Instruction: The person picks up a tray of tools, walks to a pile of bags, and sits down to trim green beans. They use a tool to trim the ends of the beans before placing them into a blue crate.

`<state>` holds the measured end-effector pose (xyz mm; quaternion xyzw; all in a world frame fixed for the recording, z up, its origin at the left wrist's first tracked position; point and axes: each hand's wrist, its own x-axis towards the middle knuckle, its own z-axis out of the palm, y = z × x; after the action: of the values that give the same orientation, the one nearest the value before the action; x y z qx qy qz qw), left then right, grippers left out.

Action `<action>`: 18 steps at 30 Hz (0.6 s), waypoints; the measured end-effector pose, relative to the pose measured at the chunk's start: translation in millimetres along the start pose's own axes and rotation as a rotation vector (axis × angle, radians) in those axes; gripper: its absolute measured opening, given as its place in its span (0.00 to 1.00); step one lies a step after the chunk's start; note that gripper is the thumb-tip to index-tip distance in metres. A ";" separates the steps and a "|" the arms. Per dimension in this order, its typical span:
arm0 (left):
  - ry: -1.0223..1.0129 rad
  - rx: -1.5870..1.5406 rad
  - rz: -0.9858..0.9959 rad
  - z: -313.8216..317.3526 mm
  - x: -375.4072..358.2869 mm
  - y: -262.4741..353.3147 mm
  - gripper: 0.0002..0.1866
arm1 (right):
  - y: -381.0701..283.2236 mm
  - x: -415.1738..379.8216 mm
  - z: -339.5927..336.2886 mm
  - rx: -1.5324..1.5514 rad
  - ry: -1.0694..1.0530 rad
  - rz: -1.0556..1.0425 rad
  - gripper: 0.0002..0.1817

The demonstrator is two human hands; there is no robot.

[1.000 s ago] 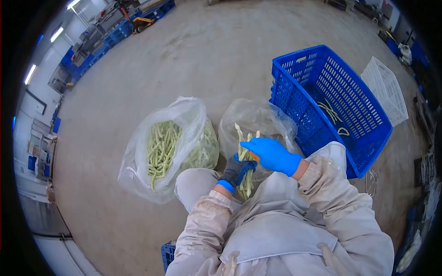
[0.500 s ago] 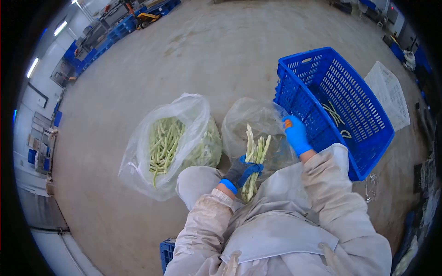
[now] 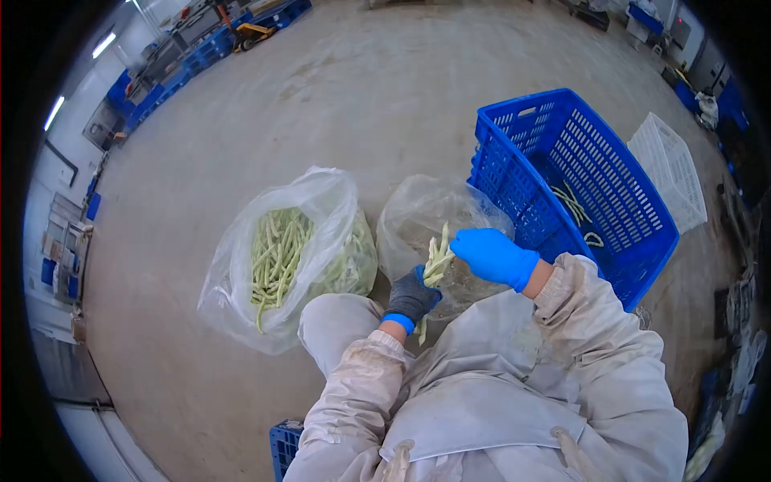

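Observation:
My left hand (image 3: 414,296), in a dark grey and blue glove, is wrapped round a bunch of long pale green beans (image 3: 438,261). Their upper ends stick out above the fist, and a few lower ends show beneath it. My right hand (image 3: 491,255), blue-gloved, is closed at the beans' upper right side; its fingertips are mostly hidden. Under both hands sits a clear plastic bag (image 3: 409,213) with some brownish bits inside. To the left, an open clear plastic bag (image 3: 221,265) is full of similar beans (image 3: 281,249).
On the right stands a blue slatted crate (image 3: 614,161) with a few beans (image 3: 572,205) in it. Behind it is a white crate (image 3: 671,173). A blue crate corner (image 3: 286,447) shows by my left side. Pallets and a yellow pallet jack (image 3: 250,35) line the far left.
My right hand has moved left from beside the blue crate to the tops of the beans. The bunch in my left hand has sunk lower in the fist and tilts more to the right.

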<state>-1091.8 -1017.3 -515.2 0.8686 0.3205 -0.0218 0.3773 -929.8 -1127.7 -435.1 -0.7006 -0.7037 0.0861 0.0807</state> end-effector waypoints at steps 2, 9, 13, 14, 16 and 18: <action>0.009 0.019 0.012 2.0 0.5 -1.5 0.21 | -1.4 -2.2 7.0 -0.147 -0.027 0.015 0.07; -0.025 -0.077 0.093 4.8 0.4 -5.9 0.25 | 12.0 -4.0 43.2 -0.052 0.207 0.125 0.05; 0.049 -0.109 0.148 14.2 5.1 -8.7 0.25 | 19.5 -1.4 60.3 0.669 0.548 0.383 0.07; 0.045 -0.149 0.149 15.8 6.0 -11.1 0.26 | 20.4 -3.2 64.1 0.340 0.627 0.225 0.09; 0.041 -0.184 0.152 12.1 5.7 -7.5 0.26 | 17.6 0.4 61.7 0.838 0.597 0.402 0.09; 0.079 -0.342 0.228 12.7 2.6 -0.7 0.25 | 11.4 6.3 58.9 1.337 0.523 0.571 0.10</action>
<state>-1087.5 -1024.1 -525.4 0.8227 0.2335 0.1097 0.5065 -932.5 -1121.9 -495.1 -0.6550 -0.2520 0.3421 0.6249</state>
